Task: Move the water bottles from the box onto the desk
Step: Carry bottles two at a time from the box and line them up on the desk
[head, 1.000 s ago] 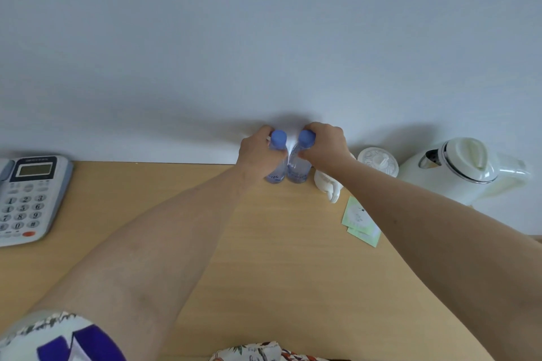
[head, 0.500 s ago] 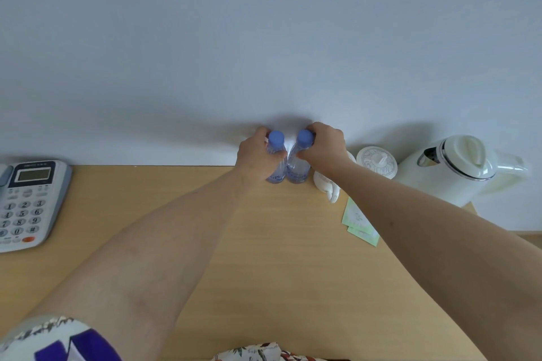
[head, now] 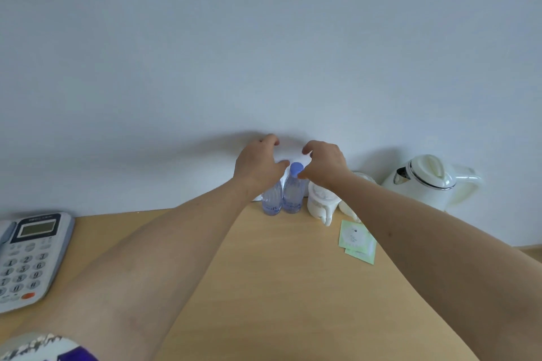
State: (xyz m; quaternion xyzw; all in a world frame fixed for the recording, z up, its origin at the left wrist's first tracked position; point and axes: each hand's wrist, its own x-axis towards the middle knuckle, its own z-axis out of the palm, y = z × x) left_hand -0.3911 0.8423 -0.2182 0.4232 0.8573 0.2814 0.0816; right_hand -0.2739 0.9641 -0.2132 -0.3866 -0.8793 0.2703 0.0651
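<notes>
Two clear water bottles stand upright side by side at the back of the wooden desk (head: pixel 264 287), against the wall. The left bottle (head: pixel 272 199) has its top hidden behind my left hand; the right bottle (head: pixel 293 193) shows its blue cap. My left hand (head: pixel 258 164) hovers just above the left bottle with fingers loosely curved, holding nothing. Just above and to the right of the blue cap, my right hand (head: pixel 322 163) is likewise empty with relaxed fingers. The box is not in view.
A white cup (head: pixel 322 204) stands right of the bottles, with a white electric kettle (head: pixel 428 182) further right. Green sachets (head: pixel 356 240) lie on the desk in front of the cup. A grey desk phone (head: pixel 29 258) sits at the left edge.
Both hands have let go of the bottles and lifted above them. The bottles now stand free on the desk. The camera view has tilted slightly.
</notes>
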